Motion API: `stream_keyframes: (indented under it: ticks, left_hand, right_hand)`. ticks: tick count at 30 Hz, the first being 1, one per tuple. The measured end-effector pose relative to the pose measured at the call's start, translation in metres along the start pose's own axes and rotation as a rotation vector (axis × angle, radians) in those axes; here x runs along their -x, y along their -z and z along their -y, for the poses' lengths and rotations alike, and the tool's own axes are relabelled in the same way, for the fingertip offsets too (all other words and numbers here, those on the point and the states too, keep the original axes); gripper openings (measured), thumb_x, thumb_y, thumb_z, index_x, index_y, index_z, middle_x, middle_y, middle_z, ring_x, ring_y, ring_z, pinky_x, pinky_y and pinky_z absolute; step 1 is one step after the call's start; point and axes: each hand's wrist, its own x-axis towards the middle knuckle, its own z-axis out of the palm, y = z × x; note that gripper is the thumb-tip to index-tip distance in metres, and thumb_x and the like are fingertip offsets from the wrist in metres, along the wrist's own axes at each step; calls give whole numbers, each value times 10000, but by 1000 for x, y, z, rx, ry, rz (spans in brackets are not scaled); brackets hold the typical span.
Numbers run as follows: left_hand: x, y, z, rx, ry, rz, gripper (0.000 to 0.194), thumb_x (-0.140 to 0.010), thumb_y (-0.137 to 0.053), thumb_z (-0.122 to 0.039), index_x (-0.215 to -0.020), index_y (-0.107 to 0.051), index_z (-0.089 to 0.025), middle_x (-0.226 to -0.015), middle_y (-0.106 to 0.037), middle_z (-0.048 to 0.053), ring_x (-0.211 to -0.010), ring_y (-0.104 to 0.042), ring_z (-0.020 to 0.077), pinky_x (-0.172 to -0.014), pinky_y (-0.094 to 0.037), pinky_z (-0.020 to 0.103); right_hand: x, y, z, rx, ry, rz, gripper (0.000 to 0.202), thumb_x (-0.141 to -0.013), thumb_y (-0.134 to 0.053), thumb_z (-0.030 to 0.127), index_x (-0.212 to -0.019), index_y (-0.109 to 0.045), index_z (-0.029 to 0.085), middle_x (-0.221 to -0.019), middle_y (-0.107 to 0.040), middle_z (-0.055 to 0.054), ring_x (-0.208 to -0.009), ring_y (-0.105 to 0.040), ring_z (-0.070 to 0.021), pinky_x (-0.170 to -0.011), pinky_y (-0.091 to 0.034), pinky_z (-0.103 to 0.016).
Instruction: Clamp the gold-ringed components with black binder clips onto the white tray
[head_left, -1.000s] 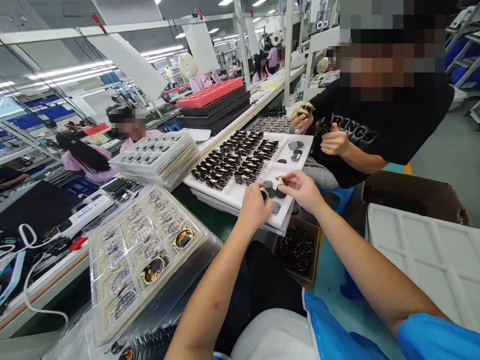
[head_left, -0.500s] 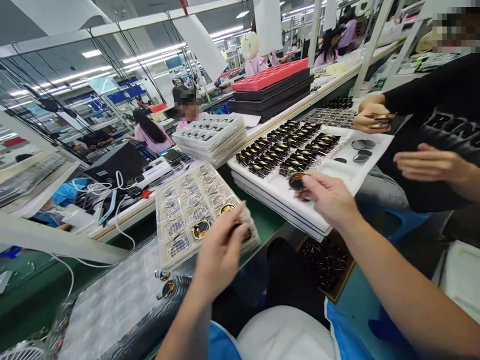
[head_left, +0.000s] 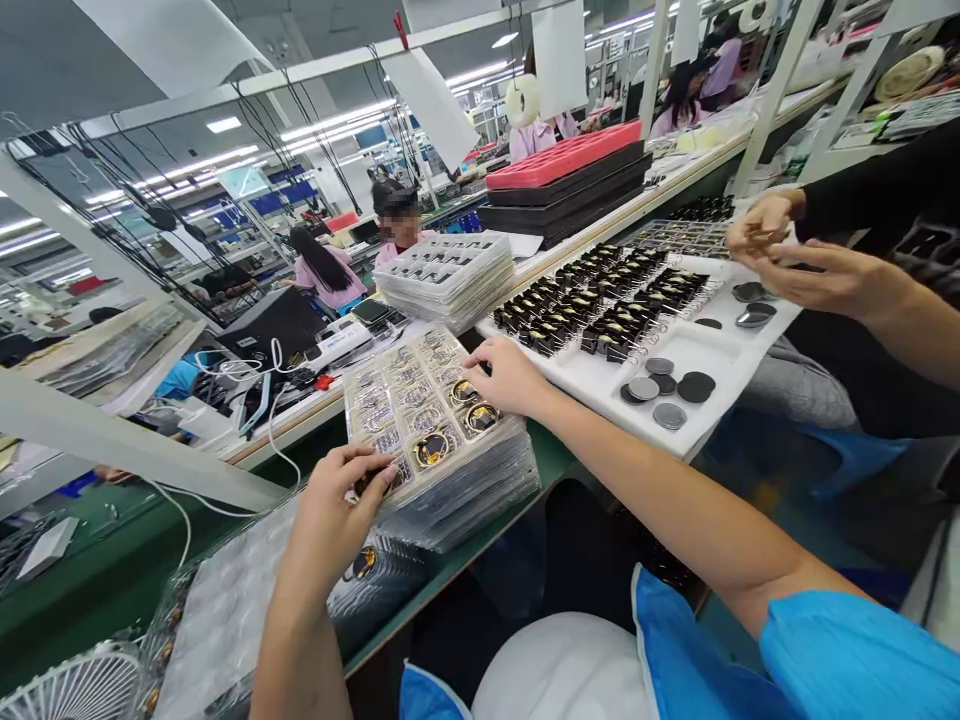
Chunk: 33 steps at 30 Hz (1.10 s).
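Observation:
A clear plastic tray [head_left: 397,400] of round compartments sits on top of a stack of such trays. Several round parts with gold rims and dark-orange centres [head_left: 431,448] lie in its near compartments. At the near left corner, my left hand [head_left: 337,505] pinches a dark round part [head_left: 369,482], fingertips low over the compartment. My right hand [head_left: 510,378] reaches across to the tray's right edge, with its fingers curled together just above a gold-rimmed round part [head_left: 463,392]. Whatever lies between those fingers is mostly hidden.
Right of the tray, a white foam tray [head_left: 712,345] carries rows of black binder clips [head_left: 600,295] and loose dark discs [head_left: 664,385]. A co-worker's hands [head_left: 825,265] are over its far right side. Bubble-wrapped stock [head_left: 232,600] lies at left; a white fan [head_left: 82,685] stands below.
My right hand has crossed left from the foam tray to the clear tray, carrying a dark round part. My left hand has moved to the clear tray's near left corner. The co-worker's hands came together.

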Motion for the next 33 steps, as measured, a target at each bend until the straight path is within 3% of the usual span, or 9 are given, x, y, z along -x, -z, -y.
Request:
stream_keyframes:
  ticks: [3,7,10,15,19,22,25,28,33]
  left_hand:
    - [4,-3,4,-46,-37,-42,378,-908,-592,-584,-990,-791,-274,-1119,-710,80,-1108,-628,297,-951,-520,449]
    - [10,-6,9,-56,-130,-141,309,-935,-598,-520,-967,-772,-267,-1075,-721,84,-1053,-642,300,-965,-507,480]
    - [15,-10,1,-63,-177,-284,253,-927,-642,-454,-1019,-750,-245,-1102,-704,100,-1072,-641,317,-984,-489,509]
    - [29,-27,-41,199,-313,-526,223,-849,-738,-189,-1063,-718,-248,-1094,-681,69,-1024,-653,276,-985,-500,491]
    - [37,-60,-79,354,-592,-241,307,-814,-737,-97,-1079,-700,-248,-1027,-679,54,-1039,-634,260,-937,-528,442]
    - [42,-91,-96,451,-647,-24,276,-836,-729,-105,-1078,-700,-233,-1028,-695,64,-1068,-626,251,-930,-535,416]
    - [48,-125,-103,646,-521,114,164,-888,-701,-151,-1032,-716,-229,-1019,-705,66,-1067,-636,235,-955,-526,409]
    - [56,-161,-106,937,-184,231,181,-968,-630,-280,-1123,-715,-236,-1130,-717,92,-1138,-643,244,-1028,-497,427]
    - [75,-223,-113,1611,412,307,483,-939,-638,-492,-1372,-592,-285,-1389,-642,100,-1301,-588,283,-1062,-486,436]
  right_hand:
    - [2,41,-25,-31,6,-69,84,-836,-696,211,-853,-776,192,-927,-707,-64,-895,-646,-226,-835,-538,-366]
    - [4,121,-68,74,-211,-229,206,-930,-612,317,-916,-744,159,-859,-726,-57,-770,-631,-184,-755,-512,-326]
    - [7,161,-99,216,-321,-274,235,-902,-652,354,-811,-728,151,-753,-705,-54,-683,-591,-160,-738,-482,-322]
    - [11,153,-138,413,-259,-24,296,-675,-883,344,-572,-624,243,-577,-580,-31,-668,-587,-232,-732,-499,-408]
    - [4,134,-148,532,-227,5,546,-611,-932,378,-451,-420,274,-503,-450,-16,-752,-591,-274,-762,-498,-442]
    - [3,141,-136,533,-271,30,583,-693,-888,454,-448,-393,271,-481,-433,-13,-742,-570,-240,-744,-479,-391]
    - [21,159,-106,465,-264,-32,513,-852,-745,519,-514,-473,246,-557,-526,-40,-761,-567,-222,-721,-449,-344]
    - [64,162,-67,68,-275,-71,405,-887,-677,588,-744,-652,210,-731,-660,-38,-744,-608,-210,-690,-462,-324]
    - [166,101,-31,-455,-312,271,425,-883,-689,592,-823,-724,173,-901,-718,-66,-871,-653,-242,-835,-517,-356]
